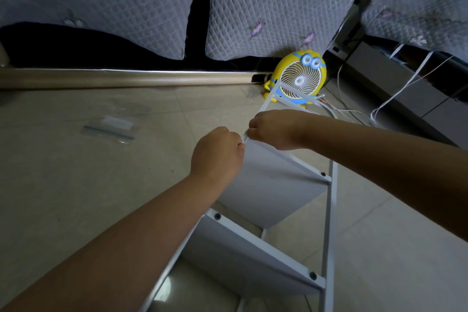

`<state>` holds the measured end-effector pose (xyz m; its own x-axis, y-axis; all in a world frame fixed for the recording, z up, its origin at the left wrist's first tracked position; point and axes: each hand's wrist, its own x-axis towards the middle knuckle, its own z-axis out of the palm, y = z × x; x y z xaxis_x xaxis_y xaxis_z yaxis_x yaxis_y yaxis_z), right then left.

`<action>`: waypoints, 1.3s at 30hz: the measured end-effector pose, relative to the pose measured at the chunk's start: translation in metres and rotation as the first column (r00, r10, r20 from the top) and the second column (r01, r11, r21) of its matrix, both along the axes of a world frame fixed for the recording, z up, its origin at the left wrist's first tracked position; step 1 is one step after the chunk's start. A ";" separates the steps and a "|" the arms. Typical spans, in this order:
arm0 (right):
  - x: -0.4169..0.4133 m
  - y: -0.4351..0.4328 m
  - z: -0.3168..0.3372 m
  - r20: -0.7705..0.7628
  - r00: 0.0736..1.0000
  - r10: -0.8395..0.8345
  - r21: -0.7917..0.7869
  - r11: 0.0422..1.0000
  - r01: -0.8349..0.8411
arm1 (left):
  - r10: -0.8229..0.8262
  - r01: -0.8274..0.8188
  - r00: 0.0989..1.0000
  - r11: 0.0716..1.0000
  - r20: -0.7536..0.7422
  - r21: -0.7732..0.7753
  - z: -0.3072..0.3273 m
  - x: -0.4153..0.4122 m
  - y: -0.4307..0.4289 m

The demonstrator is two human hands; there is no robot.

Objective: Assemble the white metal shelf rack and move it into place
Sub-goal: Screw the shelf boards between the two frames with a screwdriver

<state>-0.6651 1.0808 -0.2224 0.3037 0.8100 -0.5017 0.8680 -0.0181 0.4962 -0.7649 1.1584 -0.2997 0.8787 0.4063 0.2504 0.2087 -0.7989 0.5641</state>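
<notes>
- Left arm: bare, enters at the lower left corner and runs diagonally up to centre frame; wrist roughly straight.
- Left hand (217, 153): back turned to the camera, fingers curled under, gripping the white rack rail (266, 103) at centre frame; fingertips hidden.
- Right arm: bare, enters from the right edge and runs left and slightly upward.
- Right hand (272, 129): just above and right of the left hand, knuckles pointing left, fingers curled onto the same rail.
- Spacing: the two hands sit knuckle to knuckle, almost touching.
</notes>
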 end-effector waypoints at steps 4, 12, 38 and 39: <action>0.002 0.006 -0.001 -0.026 0.994 -0.109 0.070 0.991 0.110 | -0.001 0.003 1.000 0.999 0.028 -0.050 -0.001 0.000 0.001; -0.012 0.015 -0.008 -0.045 0.900 -0.433 0.207 0.878 0.432 | 0.006 -0.002 0.999 0.995 0.039 -0.096 -0.002 0.003 -0.001; -0.011 0.021 -0.013 -0.005 0.911 -0.412 0.076 0.909 0.411 | -0.020 0.021 1.000 0.997 0.012 -0.070 0.001 -0.003 0.000; -0.011 0.024 -0.013 -0.004 0.908 -0.419 0.066 0.906 0.418 | -0.017 0.019 1.000 0.997 0.019 -0.069 0.001 -0.003 0.000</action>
